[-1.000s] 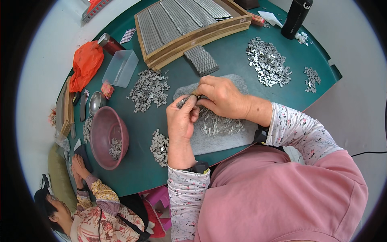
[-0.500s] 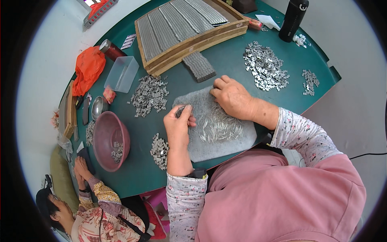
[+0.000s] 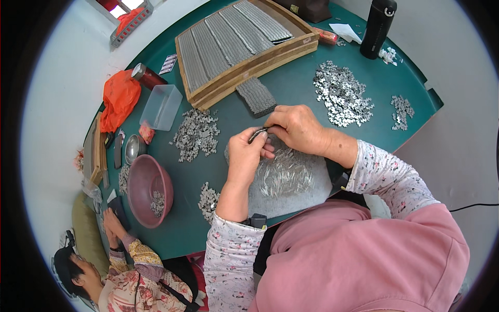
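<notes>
A green table (image 3: 291,93) with a curved edge fills the upper centre of the frame. At upper centre a shallow wooden tray (image 3: 244,78) holds ridged rows of grey metal strips. A round, smooth pink bowl (image 3: 136,183) sits at lower left, and a clear plastic box (image 3: 161,107) above it. Glinting heaps of small metal pieces (image 3: 342,93) scatter across the cloth. In the centre, above a pale grey mat (image 3: 291,195) strewn with thin silver slivers, the left hand (image 3: 245,156) and right hand (image 3: 297,127) meet, fingertips pinched together on a short dark metal strip (image 3: 258,134).
</notes>
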A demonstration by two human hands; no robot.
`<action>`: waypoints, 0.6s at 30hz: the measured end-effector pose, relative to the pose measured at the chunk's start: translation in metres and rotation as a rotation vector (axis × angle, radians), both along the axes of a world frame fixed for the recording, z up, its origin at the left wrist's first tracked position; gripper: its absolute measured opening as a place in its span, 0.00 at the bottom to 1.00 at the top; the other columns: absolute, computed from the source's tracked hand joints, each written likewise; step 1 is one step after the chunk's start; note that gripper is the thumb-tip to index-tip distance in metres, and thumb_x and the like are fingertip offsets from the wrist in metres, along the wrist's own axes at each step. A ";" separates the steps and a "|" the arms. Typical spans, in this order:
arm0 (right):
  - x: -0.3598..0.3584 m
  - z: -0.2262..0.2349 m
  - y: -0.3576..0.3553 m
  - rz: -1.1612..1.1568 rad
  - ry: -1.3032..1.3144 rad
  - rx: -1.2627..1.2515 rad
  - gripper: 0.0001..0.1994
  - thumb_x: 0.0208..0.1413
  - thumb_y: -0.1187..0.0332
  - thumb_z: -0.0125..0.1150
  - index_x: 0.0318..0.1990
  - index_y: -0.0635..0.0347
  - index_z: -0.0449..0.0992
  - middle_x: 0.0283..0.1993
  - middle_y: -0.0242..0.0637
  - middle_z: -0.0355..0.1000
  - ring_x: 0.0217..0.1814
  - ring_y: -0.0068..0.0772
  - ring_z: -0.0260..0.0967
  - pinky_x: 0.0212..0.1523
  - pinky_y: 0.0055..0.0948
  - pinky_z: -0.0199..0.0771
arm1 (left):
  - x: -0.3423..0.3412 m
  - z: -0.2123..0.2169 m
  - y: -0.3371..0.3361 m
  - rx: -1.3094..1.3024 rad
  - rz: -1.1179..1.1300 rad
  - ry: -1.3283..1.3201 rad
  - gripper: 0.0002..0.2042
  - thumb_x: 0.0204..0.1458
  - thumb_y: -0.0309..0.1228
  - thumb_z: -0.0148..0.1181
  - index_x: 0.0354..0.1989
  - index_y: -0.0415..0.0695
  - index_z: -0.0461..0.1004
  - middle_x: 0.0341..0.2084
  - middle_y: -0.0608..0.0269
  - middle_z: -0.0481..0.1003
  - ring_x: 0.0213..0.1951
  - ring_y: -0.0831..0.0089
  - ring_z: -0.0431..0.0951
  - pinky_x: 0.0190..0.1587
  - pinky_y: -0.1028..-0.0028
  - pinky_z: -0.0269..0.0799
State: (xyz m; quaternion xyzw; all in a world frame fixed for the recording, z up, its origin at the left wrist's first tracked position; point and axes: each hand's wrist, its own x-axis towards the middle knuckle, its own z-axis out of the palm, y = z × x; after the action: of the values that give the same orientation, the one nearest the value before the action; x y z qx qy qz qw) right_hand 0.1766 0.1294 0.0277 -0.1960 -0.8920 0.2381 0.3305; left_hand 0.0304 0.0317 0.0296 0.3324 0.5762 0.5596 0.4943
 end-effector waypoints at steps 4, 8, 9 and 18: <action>0.002 -0.005 0.020 0.000 0.028 0.043 0.06 0.45 0.74 0.64 0.33 0.62 0.77 0.31 0.43 0.73 0.32 0.49 0.73 0.33 0.40 0.73 | -0.005 -0.006 0.022 0.019 -0.002 0.156 0.08 0.55 0.23 0.56 0.39 0.31 0.76 0.27 0.57 0.76 0.24 0.77 0.77 0.23 0.77 0.74; 0.001 -0.014 0.034 -0.111 -0.029 0.063 0.05 0.46 0.74 0.63 0.32 0.63 0.76 0.31 0.43 0.73 0.33 0.50 0.73 0.34 0.41 0.73 | -0.018 -0.014 0.036 0.051 0.045 0.868 0.06 0.49 0.27 0.62 0.33 0.38 0.79 0.27 0.58 0.77 0.26 0.68 0.78 0.29 0.68 0.72; 0.000 -0.019 0.035 -0.110 -0.034 0.082 0.06 0.46 0.74 0.63 0.32 0.62 0.76 0.31 0.43 0.72 0.33 0.49 0.73 0.34 0.42 0.73 | -0.019 -0.014 0.039 0.144 0.065 1.120 0.06 0.47 0.29 0.65 0.30 0.40 0.79 0.28 0.58 0.77 0.28 0.63 0.78 0.31 0.65 0.72; -0.005 -0.028 0.046 -0.158 -0.107 0.103 0.09 0.46 0.72 0.64 0.33 0.64 0.70 0.33 0.46 0.71 0.39 0.51 0.72 0.38 0.44 0.73 | -0.011 -0.012 0.053 -0.068 0.125 1.360 0.11 0.42 0.34 0.70 0.29 0.40 0.78 0.29 0.56 0.77 0.33 0.55 0.78 0.36 0.60 0.72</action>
State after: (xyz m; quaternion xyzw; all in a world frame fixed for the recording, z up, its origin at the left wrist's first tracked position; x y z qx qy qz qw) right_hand 0.1714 0.1750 -0.0006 -0.2610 -0.9012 0.1543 0.3098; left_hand 0.0192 0.0850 0.0179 0.5604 0.7940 0.2355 -0.0009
